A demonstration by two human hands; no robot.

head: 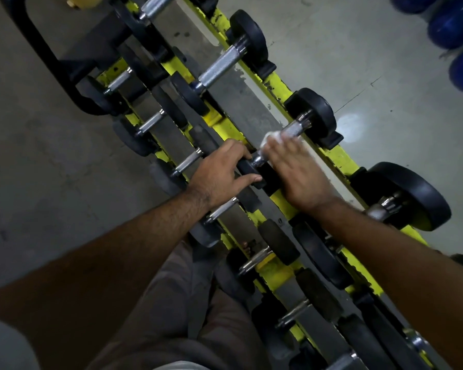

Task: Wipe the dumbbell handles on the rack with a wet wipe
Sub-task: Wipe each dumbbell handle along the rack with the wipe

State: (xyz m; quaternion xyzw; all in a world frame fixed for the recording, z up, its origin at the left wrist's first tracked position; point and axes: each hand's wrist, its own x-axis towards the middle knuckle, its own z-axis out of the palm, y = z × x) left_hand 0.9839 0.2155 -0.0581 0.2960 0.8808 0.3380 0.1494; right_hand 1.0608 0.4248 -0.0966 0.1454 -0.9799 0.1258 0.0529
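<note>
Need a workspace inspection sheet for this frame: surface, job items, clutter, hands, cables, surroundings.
Surface: yellow rack with chipped paint and grey shelves, on a grey concrete floor.
Job's things: white wet wipe wrapped on the knurled handle of a black-headed dumbbell; further dumbbells on several tiers, one with a bare handle up the rack.
Clutter: nothing seen.
Hands: right hand holds the wipe around the handle; left hand grips the near head of the same dumbbell.
Cables: nothing seen.
Surroundings: blue rounded objects top right, a yellow object at the top edge, bright reflection on the floor.
</note>
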